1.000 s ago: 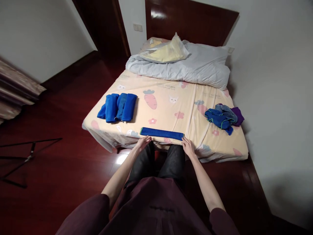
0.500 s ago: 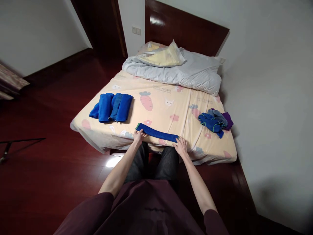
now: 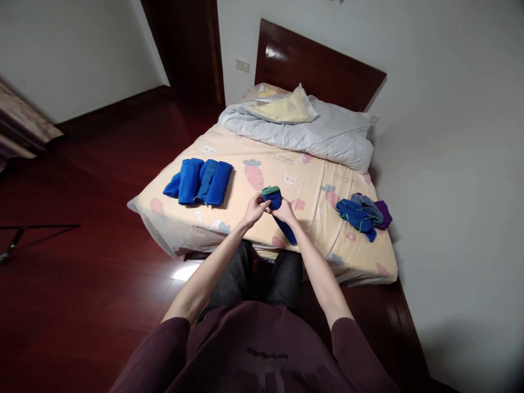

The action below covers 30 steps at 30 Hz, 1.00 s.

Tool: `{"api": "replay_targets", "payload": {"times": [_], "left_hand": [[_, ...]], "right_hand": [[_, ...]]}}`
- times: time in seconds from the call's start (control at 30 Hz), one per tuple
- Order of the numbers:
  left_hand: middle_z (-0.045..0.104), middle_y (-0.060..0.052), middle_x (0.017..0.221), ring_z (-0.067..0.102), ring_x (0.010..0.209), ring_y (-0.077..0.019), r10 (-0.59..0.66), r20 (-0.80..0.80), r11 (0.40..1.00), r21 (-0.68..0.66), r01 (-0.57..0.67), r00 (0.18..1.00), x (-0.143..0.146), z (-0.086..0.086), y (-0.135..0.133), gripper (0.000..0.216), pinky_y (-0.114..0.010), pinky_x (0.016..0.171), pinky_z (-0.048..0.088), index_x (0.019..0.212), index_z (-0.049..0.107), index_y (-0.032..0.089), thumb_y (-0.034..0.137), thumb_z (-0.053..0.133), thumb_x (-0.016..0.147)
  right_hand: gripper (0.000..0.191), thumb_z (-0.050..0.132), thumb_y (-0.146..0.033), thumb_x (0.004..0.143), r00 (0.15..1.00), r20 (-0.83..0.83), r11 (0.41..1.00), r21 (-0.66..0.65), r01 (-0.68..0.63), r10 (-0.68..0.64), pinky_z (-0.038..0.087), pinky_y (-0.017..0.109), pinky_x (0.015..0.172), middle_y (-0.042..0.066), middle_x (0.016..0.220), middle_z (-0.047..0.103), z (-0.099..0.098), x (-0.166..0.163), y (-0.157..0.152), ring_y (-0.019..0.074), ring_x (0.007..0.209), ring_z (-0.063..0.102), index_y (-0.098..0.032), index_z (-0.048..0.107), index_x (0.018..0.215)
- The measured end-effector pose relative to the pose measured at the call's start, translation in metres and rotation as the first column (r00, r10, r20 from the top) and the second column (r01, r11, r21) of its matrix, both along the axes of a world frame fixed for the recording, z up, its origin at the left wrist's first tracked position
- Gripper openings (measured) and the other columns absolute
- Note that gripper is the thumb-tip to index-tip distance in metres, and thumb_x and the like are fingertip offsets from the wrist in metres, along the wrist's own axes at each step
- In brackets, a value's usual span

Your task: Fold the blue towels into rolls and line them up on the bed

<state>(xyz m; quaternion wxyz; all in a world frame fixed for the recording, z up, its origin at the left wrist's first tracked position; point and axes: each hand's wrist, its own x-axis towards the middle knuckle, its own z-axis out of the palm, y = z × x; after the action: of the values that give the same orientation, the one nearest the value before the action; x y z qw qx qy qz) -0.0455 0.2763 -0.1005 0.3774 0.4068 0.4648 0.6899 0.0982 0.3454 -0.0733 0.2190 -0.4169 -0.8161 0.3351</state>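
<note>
A dark blue towel [image 3: 275,202] with green edging, folded into a long strip, is lifted at one end between my hands. Its other end hangs down toward the front edge of the bed. My left hand [image 3: 256,209] pinches the folded towel from the left, below the green edge. From the right, my right hand [image 3: 285,212] is closed around the same end. Several rolled or folded blue towels [image 3: 216,183] lie side by side on the bed to the left. A crumpled pile of blue, grey-blue and purple cloths [image 3: 360,213] rests at the right.
The bed [image 3: 241,147] has a peach sheet with carrot and cat prints. A grey-white quilt [image 3: 295,131] and a pale yellow pillow [image 3: 297,106] lie near the dark wooden headboard [image 3: 311,57]. A thin dark stand [image 3: 16,237] is on the floor at left.
The strip lay flat across the front of the bed with a hand at each end. Now both hands are together at its green-edged end, raised up. The view has shifted slightly.
</note>
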Motion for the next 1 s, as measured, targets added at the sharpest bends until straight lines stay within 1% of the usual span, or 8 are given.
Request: {"api": "replay_targets", "payload": {"times": [0.13,0.23,0.33,0.47,0.57,0.63,0.83,1.0], "left_hand": [[0.069,-0.015,0.129,0.065,0.122,-0.0282,0.1,-0.044,0.992,0.086,-0.096,0.994,-0.018,0.003,-0.006,0.048,-0.046,0.103,0.054,0.121,0.061,0.02,0.044,0.077,0.083],[0.064,-0.017,0.139,0.061,0.13,-0.03,0.1,-0.056,0.995,0.025,-0.098,0.993,-0.028,-0.026,-0.027,0.065,-0.05,0.107,0.052,0.132,0.055,0.022,0.047,0.082,0.078],[0.062,-0.019,0.14,0.059,0.132,-0.0351,0.036,-0.191,0.992,-0.113,-0.059,0.981,-0.032,-0.063,-0.054,0.086,-0.056,0.11,0.048,0.138,0.053,0.022,0.044,0.092,0.065],[0.064,-0.017,0.134,0.06,0.13,-0.0363,0.204,-0.357,0.952,-0.143,-0.269,0.911,-0.04,-0.094,-0.073,0.083,-0.056,0.115,0.044,0.135,0.057,0.019,0.036,0.092,0.061],[0.067,-0.014,0.127,0.062,0.124,-0.0355,0.386,-0.379,0.862,-0.177,-0.475,0.841,-0.06,-0.102,-0.074,0.072,-0.054,0.112,0.046,0.128,0.059,0.018,0.027,0.087,0.062],[0.069,-0.013,0.121,0.064,0.118,-0.0357,0.444,-0.357,0.811,-0.231,-0.538,0.822,-0.079,-0.104,-0.074,0.066,-0.053,0.109,0.049,0.123,0.06,0.019,0.026,0.086,0.062],[0.07,-0.012,0.117,0.064,0.115,-0.0343,0.547,-0.272,0.728,-0.311,-0.61,0.792,-0.132,-0.105,-0.086,0.063,-0.047,0.1,0.053,0.119,0.061,0.021,0.031,0.086,0.062],[0.073,-0.008,0.098,0.068,0.099,-0.0301,0.629,-0.197,0.667,-0.36,-0.653,0.752,-0.172,-0.114,-0.091,0.052,-0.042,0.089,0.055,0.109,0.065,0.021,0.025,0.08,0.06]], "right_hand": [[0.034,0.084,-0.041,0.073,0.988,-0.097,0.993,-0.014,0.12,-0.121,0.059,0.031,0.079,0.007,0.089,0.08,0.025,-0.018,-0.004,0.0244,0.086,0.076,-0.017,0.075,0.095],[0.034,0.083,-0.043,0.072,0.951,-0.207,0.972,-0.006,0.236,-0.232,0.059,0.032,0.08,0.011,0.094,0.081,0.042,-0.035,-0.015,0.0251,0.087,0.077,-0.017,0.075,0.092],[0.037,0.08,-0.045,0.075,0.9,-0.312,0.952,-0.063,0.3,-0.305,0.06,0.032,0.081,0.013,0.1,0.081,0.053,-0.063,-0.026,0.0252,0.089,0.077,-0.015,0.075,0.095],[0.044,0.081,-0.048,0.074,0.868,-0.389,0.95,-0.17,0.262,-0.309,0.061,0.032,0.083,0.012,0.1,0.081,0.061,-0.115,-0.041,0.0251,0.094,0.078,-0.015,0.075,0.101],[0.049,0.082,-0.051,0.073,0.871,-0.413,0.959,-0.204,0.197,-0.267,0.061,0.033,0.087,0.009,0.1,0.081,0.068,-0.158,-0.053,0.0252,0.098,0.077,-0.015,0.075,0.104],[0.049,0.082,-0.051,0.074,0.884,-0.409,0.966,-0.213,0.149,-0.226,0.061,0.034,0.089,0.009,0.101,0.081,0.074,-0.187,-0.06,0.0252,0.1,0.077,-0.015,0.075,0.105],[0.045,0.083,-0.048,0.082,0.92,-0.374,0.984,-0.167,0.057,-0.117,0.059,0.034,0.097,0.009,0.111,0.079,0.089,-0.258,-0.079,0.0215,0.106,0.074,-0.013,0.071,0.107],[0.054,0.078,-0.062,0.083,0.956,-0.29,0.987,-0.161,-0.009,-0.039,0.059,0.037,0.1,0.008,0.107,0.079,0.077,-0.3,-0.077,0.0238,0.112,0.071,-0.015,0.069,0.108]]}}
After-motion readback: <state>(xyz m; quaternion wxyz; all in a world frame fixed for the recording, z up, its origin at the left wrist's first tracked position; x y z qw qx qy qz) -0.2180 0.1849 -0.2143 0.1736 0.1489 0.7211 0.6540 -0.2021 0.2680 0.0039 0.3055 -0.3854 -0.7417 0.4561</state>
